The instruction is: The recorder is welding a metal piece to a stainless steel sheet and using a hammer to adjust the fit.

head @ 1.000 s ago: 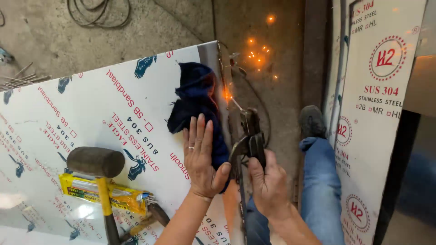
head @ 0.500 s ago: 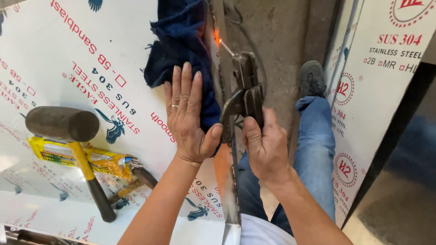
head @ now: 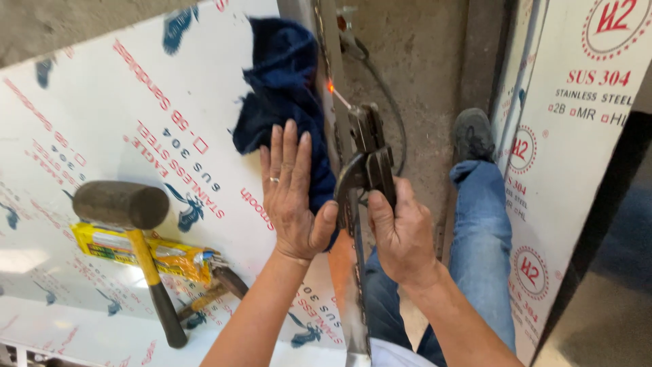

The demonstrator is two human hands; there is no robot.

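Right hand: the right hand (head: pixel 402 234) is seen closed around the grip of a welding electrode holder (head: pixel 367 153), held just over the sheet's right edge.
Left hand: the left hand (head: pixel 292 194) is laid flat, fingers spread and open, on the steel sheet (head: pixel 102 129); the palm is pressed on the film-covered surface while the fingertips overlap a dark blue cloth (head: pixel 285 95). A ring is worn on one finger.
Electrode holder: it is gripped just right of the left hand's thumb, nearly touching it, its jaws pointed away from the person.
Electrode: a thin rod (head: pixel 341 98) is clamped in the holder, its glowing orange tip (head: pixel 331 87) set against the sheet's edge, just beyond the fingertips and beside the cloth.
Mallet: a rubber-headed mallet (head: pixel 122 204) with a yellow and black handle is lying on the sheet, well left of the hands, across a yellow packet (head: pixel 109 241).
Leg: a jeans-clad leg (head: pixel 479 231) and a dark shoe (head: pixel 473 134) are seen on the concrete floor (head: pixel 414 61).
Right side: a second printed sheet (head: pixel 577 136) is stood upright.
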